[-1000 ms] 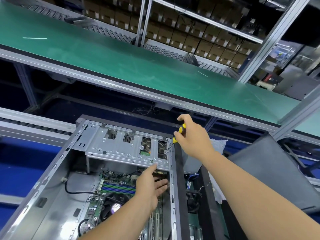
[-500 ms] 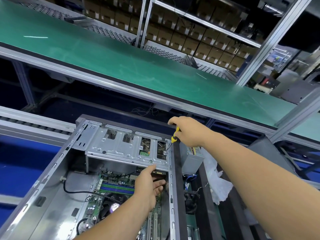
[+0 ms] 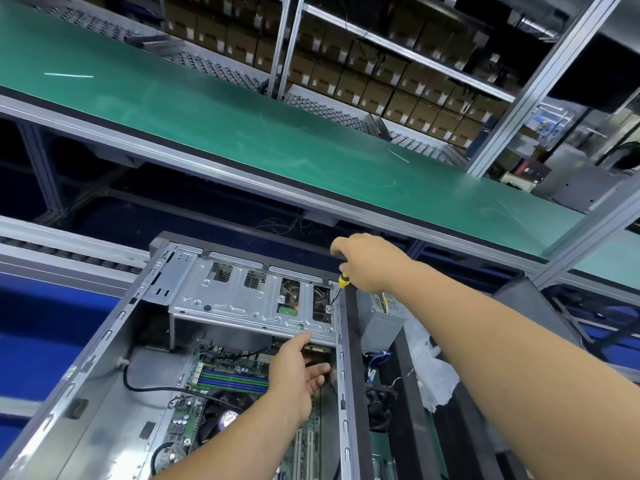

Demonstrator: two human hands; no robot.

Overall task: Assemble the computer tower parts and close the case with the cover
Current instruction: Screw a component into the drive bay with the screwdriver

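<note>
An open grey computer tower case [image 3: 104, 348] lies on its side below me, its motherboard [image 3: 232, 375] exposed. A silver drive cage [image 3: 242, 303] spans the case's far end. My right hand [image 3: 370, 263] grips a yellow-and-black screwdriver [image 3: 341, 284], whose tip sits on a screw at the cage's right edge. My left hand [image 3: 294, 375] reaches inside the case under the cage's near edge, thumb against the metal lip and fingers loosely spread, holding nothing.
A grey power supply [image 3: 381, 318] with coloured wires sits just right of the case, beside crumpled white plastic [image 3: 433, 372]. A dark panel [image 3: 530, 306] leans at the right. A green conveyor shelf [image 3: 277, 133] runs overhead, with racks of cardboard boxes [image 3: 363, 74] beyond.
My right hand has rolled over the screwdriver handle, turning it at the same screw. My left hand stays under the drive cage. The view has shifted slightly.
</note>
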